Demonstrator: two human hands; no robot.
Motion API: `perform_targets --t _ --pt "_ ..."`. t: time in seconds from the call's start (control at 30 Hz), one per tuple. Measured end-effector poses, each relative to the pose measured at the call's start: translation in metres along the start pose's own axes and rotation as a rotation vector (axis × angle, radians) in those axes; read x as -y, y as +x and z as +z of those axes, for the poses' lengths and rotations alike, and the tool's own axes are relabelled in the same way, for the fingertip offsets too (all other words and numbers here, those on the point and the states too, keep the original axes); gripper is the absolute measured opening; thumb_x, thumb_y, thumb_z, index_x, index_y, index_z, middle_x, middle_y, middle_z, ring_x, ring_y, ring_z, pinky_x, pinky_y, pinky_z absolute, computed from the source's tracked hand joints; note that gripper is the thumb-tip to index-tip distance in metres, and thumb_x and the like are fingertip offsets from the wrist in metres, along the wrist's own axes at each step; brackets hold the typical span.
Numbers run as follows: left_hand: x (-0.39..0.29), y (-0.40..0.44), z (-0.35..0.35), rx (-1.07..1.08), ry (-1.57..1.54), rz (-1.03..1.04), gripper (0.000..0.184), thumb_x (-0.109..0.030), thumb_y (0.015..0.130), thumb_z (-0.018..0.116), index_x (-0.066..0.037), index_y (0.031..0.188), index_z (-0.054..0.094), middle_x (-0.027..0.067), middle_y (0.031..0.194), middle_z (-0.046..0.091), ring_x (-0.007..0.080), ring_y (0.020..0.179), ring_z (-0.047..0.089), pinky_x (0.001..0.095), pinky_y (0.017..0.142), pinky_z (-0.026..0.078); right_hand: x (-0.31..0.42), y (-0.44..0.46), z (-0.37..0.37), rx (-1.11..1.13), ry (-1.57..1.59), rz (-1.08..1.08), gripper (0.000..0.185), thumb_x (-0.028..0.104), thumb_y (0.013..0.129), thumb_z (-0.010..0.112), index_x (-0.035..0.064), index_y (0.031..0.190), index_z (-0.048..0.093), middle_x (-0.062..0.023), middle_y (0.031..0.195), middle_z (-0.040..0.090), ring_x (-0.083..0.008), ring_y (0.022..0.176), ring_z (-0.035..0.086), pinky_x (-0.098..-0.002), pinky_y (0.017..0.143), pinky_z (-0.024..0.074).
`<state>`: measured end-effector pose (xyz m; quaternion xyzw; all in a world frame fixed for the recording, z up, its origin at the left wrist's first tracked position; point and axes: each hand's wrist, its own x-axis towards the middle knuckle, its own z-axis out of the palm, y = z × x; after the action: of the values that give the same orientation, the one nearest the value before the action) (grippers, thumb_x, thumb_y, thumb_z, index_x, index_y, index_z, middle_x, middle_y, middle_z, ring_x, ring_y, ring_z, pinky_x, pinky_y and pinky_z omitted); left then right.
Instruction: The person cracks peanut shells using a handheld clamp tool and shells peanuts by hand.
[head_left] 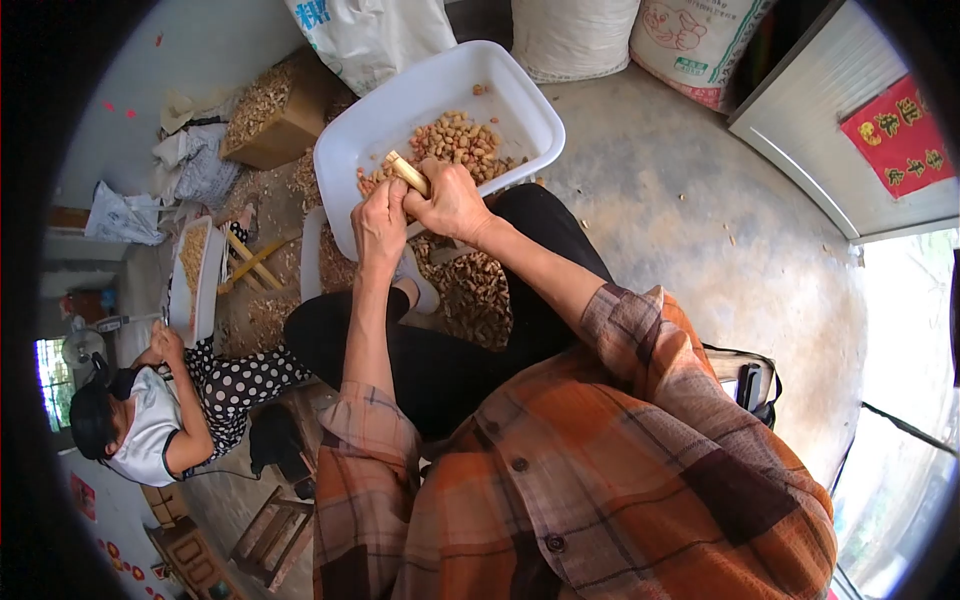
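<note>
A bright opening borders the grey floor at its right edge, beside a pale panel; beyond the floor's left edge glows a small window

And here's the floor, smooth grey and mottled, running out to its right edge by the door, with loose bits sprinkled across that side! Up at the far edge, a plump white sack stands beside a printed sack. Swing to the far left corner: there's a cardboard box brimming with shells, more shell litter strewn down the left side. Towards the near left corner, a wooden stool stands. A white tub carries heaped peanuts over the far left portion; its underside is hidden.
</note>
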<state>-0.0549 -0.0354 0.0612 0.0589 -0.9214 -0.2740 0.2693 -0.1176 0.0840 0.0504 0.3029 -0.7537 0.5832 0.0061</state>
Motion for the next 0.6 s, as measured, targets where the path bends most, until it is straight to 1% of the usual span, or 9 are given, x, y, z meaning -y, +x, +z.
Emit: perform_targets --t 0.07,0.17,0.2,0.23,0.33,0.37,0.47,0.5,0.6 --pt "0.010 0.004 0.006 -0.007 0.038 0.036 0.031 -0.028 0.094 0.048 0.000 0.083 0.057 0.0189 0.068 0.056 0.0386 0.064 0.056 0.0423 0.057 0.044 -0.003 0.004 -0.001 0.002 -0.003 0.010 0.024 0.020 0.069 0.059 -0.0038 0.072 0.056 -0.0271 0.064 0.057 -0.0441 0.063 0.058 -0.0487 0.061 0.0471" --pt "0.019 0.007 0.009 -0.051 0.049 0.060 0.033 -0.030 0.094 0.047 0.000 0.084 0.058 0.0181 0.069 0.058 0.0379 0.065 0.058 0.0425 0.058 0.044 -0.009 0.009 -0.004 0.013 -0.021 0.040 0.024 0.019 0.070 0.058 -0.0034 0.078 0.059 -0.0261 0.065 0.058 -0.0426 0.065 0.059 -0.0478 0.063 0.0480" --pt "0.021 0.009 0.008 -0.039 0.002 0.049 0.034 -0.030 0.094 0.047 0.000 0.084 0.057 0.0179 0.069 0.058 0.0375 0.065 0.058 0.0422 0.058 0.044 -0.016 0.010 -0.002 0.021 -0.033 0.057 0.024 0.019 0.070 0.058 -0.0032 0.080 0.060 -0.0260 0.065 0.058 -0.0423 0.065 0.059 -0.0476 0.063 0.0482" --pt "0.023 0.012 0.007 -0.027 -0.044 0.037 0.034 -0.030 0.094 0.047 0.001 0.084 0.057 0.0177 0.069 0.058 0.0370 0.065 0.058 0.0419 0.058 0.044 -0.022 0.013 0.000 0.046 -0.034 0.108 0.022 0.016 0.069 0.058 -0.0037 0.078 0.060 -0.0246 0.063 0.057 -0.0394 0.062 0.059 -0.0458 0.061 0.0477" --pt "0.029 0.018 0.003 0.050 -0.101 -0.025 0.035 -0.031 0.095 0.047 0.001 0.082 0.057 0.0177 0.067 0.057 0.0354 0.061 0.057 0.0411 0.056 0.043 -0.030 0.016 0.003 -0.014 0.132 0.175 0.018 0.013 0.069 0.059 -0.0046 0.074 0.058 -0.0230 0.061 0.056 -0.0357 0.057 0.058 -0.0429 0.058 0.0466" --pt "0.031 0.020 0.003 0.083 -0.107 -0.050 0.036 -0.031 0.095 0.048 0.001 0.082 0.056 0.0178 0.066 0.056 0.0348 0.060 0.056 0.0409 0.056 0.042 -0.032 0.016 0.007 -0.037 0.206 0.190 0.018 0.012 0.069 0.061 -0.0057 0.073 0.057 -0.0190 0.057 0.054 -0.0273 0.053 0.056 -0.0389 0.054 0.0449" --pt "0.045 0.021 0.008 0.153 -0.111 -0.074 0.036 -0.031 0.094 0.048 0.001 0.080 0.056 0.0179 0.063 0.053 0.0335 0.056 0.052 0.0402 0.054 0.040 -0.019 0.017 0.004 0.098 0.375 0.231 0.014 0.012 0.076 0.058 -0.0018 0.072 0.055 -0.0033 0.052 0.047 -0.0093 0.048 0.045 -0.0287 0.043 0.0378" --pt "0.044 0.021 0.009 0.142 -0.118 -0.073 0.036 -0.031 0.094 0.049 0.001 0.079 0.056 0.0177 0.061 0.052 0.0331 0.055 0.051 0.0400 0.053 0.039 -0.021 0.017 0.010 0.086 0.349 0.183 0.014 0.012 0.078 0.058 -0.0012 0.074 0.055 -0.0014 0.054 0.048 -0.0072 0.047 0.044 -0.0270 0.042 0.0368" --pt "0.039 0.022 0.013 0.113 -0.147 -0.070 0.035 -0.031 0.093 0.051 0.001 0.078 0.056 0.0169 0.059 0.050 0.0317 0.052 0.047 0.0391 0.052 0.038 -0.036 0.019 0.023 0.095 0.352 0.221 0.013 0.012 0.077 0.058 -0.0013 0.078 0.056 -0.0014 0.054 0.048 -0.0072 0.047 0.044 -0.0268 0.042 0.0369"
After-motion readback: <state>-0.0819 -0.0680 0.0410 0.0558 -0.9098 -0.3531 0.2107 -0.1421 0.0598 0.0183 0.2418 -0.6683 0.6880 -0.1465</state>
